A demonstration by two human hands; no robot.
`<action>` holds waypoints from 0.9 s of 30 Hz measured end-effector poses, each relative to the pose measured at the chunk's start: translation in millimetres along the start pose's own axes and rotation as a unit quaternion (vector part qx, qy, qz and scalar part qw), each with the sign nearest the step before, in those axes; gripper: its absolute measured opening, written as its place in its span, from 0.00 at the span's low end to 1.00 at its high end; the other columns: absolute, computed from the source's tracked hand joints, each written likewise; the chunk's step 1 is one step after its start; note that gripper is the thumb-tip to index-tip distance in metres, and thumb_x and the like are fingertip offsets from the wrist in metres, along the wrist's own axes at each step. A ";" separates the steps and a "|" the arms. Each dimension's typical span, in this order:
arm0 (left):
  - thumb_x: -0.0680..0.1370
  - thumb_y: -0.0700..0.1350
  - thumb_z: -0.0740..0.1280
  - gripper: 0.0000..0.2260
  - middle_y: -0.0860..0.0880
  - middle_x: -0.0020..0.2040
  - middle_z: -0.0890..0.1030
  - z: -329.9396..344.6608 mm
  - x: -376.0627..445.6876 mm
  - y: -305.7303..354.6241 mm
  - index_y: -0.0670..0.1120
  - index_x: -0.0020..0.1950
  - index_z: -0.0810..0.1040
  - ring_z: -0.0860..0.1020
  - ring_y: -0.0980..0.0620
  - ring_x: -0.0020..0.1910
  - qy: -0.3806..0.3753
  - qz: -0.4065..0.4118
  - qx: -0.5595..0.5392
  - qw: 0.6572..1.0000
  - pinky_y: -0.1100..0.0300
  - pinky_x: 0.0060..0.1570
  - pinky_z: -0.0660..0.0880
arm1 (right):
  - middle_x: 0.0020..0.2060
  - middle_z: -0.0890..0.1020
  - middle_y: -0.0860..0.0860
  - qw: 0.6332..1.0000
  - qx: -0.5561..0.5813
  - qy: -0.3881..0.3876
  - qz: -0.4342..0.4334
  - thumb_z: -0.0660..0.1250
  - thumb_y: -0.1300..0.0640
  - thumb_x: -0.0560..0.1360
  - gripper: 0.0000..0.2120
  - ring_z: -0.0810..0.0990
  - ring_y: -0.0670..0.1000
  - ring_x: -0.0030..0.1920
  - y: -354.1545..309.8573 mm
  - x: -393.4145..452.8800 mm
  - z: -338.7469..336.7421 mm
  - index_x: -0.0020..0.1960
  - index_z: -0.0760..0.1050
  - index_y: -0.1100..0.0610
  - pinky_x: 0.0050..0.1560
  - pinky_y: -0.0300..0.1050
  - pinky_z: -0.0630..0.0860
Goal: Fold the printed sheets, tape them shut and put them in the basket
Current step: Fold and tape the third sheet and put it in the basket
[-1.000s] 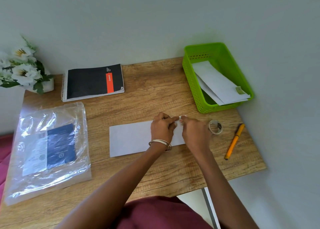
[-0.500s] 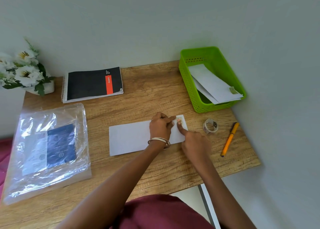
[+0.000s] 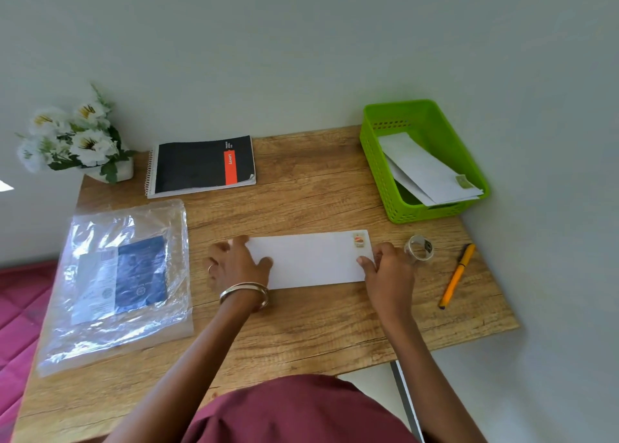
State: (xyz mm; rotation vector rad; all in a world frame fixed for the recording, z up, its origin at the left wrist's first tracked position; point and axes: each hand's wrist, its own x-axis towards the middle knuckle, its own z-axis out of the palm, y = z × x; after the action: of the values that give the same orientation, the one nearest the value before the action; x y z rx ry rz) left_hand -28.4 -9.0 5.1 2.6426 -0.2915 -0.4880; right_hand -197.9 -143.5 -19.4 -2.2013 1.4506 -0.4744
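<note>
A folded white sheet (image 3: 311, 258) lies flat on the wooden table (image 3: 301, 325), with a small piece of tape (image 3: 359, 240) on its far right corner. My left hand (image 3: 234, 267) holds the sheet's left end, thumb on top and fingers curled over the edge. My right hand (image 3: 388, 270) pinches the right end, thumb on the paper. The green basket (image 3: 378, 178) stands at the back right and holds folded sheets (image 3: 425, 171). A clear tape roll (image 3: 418, 249) sits just right of my right hand.
An orange pen (image 3: 456, 277) lies near the table's right edge. A black spiral notebook (image 3: 201, 165) lies at the back. On the left sits a clear plastic bag with a blue packet (image 3: 120, 275). White flowers (image 3: 73, 138) fill the back left corner.
Both hands left the taped corner. My left hand slid to the sheet's left end and my right hand dropped to its right end. The camera view shifted slightly.
</note>
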 end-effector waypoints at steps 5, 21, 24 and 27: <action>0.70 0.45 0.74 0.34 0.37 0.66 0.61 -5.6 -0.7 -5.7 0.47 0.70 0.60 0.65 0.32 0.63 -0.009 -0.049 -0.041 0.998 0.39 0.61 0.65 | 0.56 0.75 0.61 0.999 -0.015 -0.018 0.039 0.73 0.55 0.71 0.23 0.72 0.60 0.57 -5.8 -2.4 6.8 0.62 0.73 0.63 0.52 0.51 0.71; 0.78 0.43 0.64 0.08 0.49 0.44 0.80 -69.8 7.3 9.8 0.43 0.55 0.78 0.78 0.51 0.42 -0.046 0.070 -0.317 0.945 0.59 0.37 0.72 | 0.46 0.81 0.52 0.959 0.266 -0.015 0.095 0.74 0.51 0.70 0.12 0.80 0.50 0.47 2.4 -8.8 -8.4 0.49 0.78 0.56 0.45 0.45 0.78; 0.77 0.42 0.64 0.05 0.53 0.42 0.80 -90.1 6.0 13.9 0.46 0.51 0.78 0.79 0.53 0.41 -0.063 0.121 -0.334 0.933 0.60 0.37 0.73 | 0.45 0.82 0.52 0.900 0.408 -0.006 0.154 0.74 0.52 0.70 0.13 0.81 0.49 0.44 -7.8 -10.5 -27.3 0.48 0.75 0.59 0.40 0.43 0.78; 0.77 0.42 0.65 0.05 0.51 0.43 0.82 -108.6 6.7 23.3 0.49 0.47 0.80 0.80 0.51 0.41 -0.086 0.138 -0.364 0.917 0.56 0.40 0.76 | 0.46 0.82 0.54 0.843 0.506 -0.044 0.177 0.74 0.59 0.70 0.15 0.80 0.48 0.43 -15.9 -4.3 -46.4 0.51 0.72 0.59 0.34 0.39 0.76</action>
State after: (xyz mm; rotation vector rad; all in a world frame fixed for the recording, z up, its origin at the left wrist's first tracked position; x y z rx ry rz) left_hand 16.4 9.6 105.2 1.8044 -0.4297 -0.5940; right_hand -211.5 -142.7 28.0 -1.0724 1.1097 -0.7631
